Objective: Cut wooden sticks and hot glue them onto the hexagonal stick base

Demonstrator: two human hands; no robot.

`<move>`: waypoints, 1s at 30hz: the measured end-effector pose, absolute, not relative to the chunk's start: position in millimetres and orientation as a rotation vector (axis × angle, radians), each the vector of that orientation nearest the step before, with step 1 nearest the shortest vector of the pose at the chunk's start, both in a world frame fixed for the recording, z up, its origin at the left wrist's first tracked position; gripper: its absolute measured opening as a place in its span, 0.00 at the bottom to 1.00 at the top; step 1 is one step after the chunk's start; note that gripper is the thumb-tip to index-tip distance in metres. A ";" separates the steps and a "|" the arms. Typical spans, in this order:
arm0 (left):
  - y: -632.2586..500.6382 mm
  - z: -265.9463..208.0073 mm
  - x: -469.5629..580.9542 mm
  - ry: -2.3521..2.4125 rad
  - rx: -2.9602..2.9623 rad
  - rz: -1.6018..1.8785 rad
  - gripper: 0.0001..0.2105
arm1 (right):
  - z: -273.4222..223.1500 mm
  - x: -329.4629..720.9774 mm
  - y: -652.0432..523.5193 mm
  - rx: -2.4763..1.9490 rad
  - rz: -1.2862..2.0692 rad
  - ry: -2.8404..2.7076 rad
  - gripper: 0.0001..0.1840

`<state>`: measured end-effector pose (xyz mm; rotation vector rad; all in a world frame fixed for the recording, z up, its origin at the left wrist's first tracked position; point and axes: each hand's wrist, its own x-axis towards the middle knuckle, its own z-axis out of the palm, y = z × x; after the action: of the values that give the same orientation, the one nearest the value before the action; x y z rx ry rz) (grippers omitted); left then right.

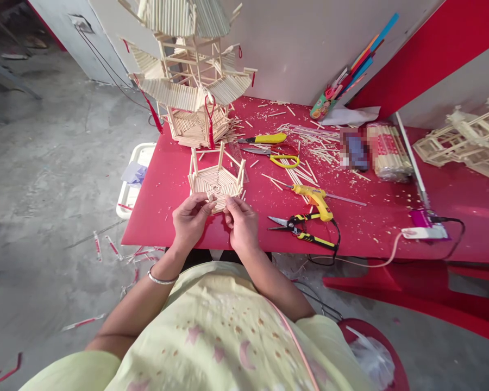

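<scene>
A small hexagonal frame of pale wooden sticks [219, 179], with short upright posts at its corners and a ringed stick floor, stands near the front of the red table. At its near side, my left hand [193, 215] is closed in a pinch on the frame's front edge, where a pale stick end shows at the fingertips. My right hand [242, 221] pinches the same edge a little to the right. Fingers hide part of the near rim. Just behind stands a tall tiered stick pagoda [195, 89] with red tassels.
On the red table [155, 217] lie yellow-handled scissors [285, 158], a yellow-handled cutting tool [269, 139], pruning shears [301, 231], a yellow glue gun [315, 200] and scattered stick offcuts. Farther right are a packet of sticks [389, 152], a power strip [424, 233] and another stick model [464, 138].
</scene>
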<state>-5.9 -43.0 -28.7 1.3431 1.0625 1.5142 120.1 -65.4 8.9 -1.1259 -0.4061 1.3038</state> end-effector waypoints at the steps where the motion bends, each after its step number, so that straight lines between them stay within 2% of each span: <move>1: -43.2 -28.4 -5.7 1.056 1.340 1.514 0.09 | 8.5 120.1 -65.3 -1.129 1.304 -0.410 0.18; 8: -51.6 -15.0 -9.1 1.093 1.332 1.560 0.15 | 5.8 123.1 -71.7 -1.118 1.307 -0.464 0.18; 10: -59.8 -12.4 -13.1 1.145 1.349 1.644 0.11 | 7.3 125.6 -78.4 -1.116 1.315 -0.550 0.17; 12: -69.6 -12.9 -16.4 1.110 1.413 1.589 0.10 | 10.0 128.6 -85.6 -1.111 1.333 -0.608 0.16; 16: -83.2 -18.6 -11.5 0.964 1.463 1.420 0.18 | 17.0 135.4 -95.6 -1.079 1.469 -0.510 0.17; 26: -85.8 -15.0 29.4 0.870 1.343 1.490 0.07 | 20.0 149.3 -115.1 -1.057 1.507 -0.334 0.19; 28: -87.6 -12.5 31.9 0.884 1.297 1.490 0.04 | 15.9 153.8 -120.6 -1.078 1.554 -0.394 0.19; 30: -89.5 -9.1 32.6 0.895 1.214 1.444 0.07 | 13.0 168.3 -127.4 -1.154 1.582 -0.610 0.19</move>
<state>32.6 -89.5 -9.1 1.2145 0.8947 1.4435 168.3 -127.4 13.0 -1.1540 -0.6097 1.5823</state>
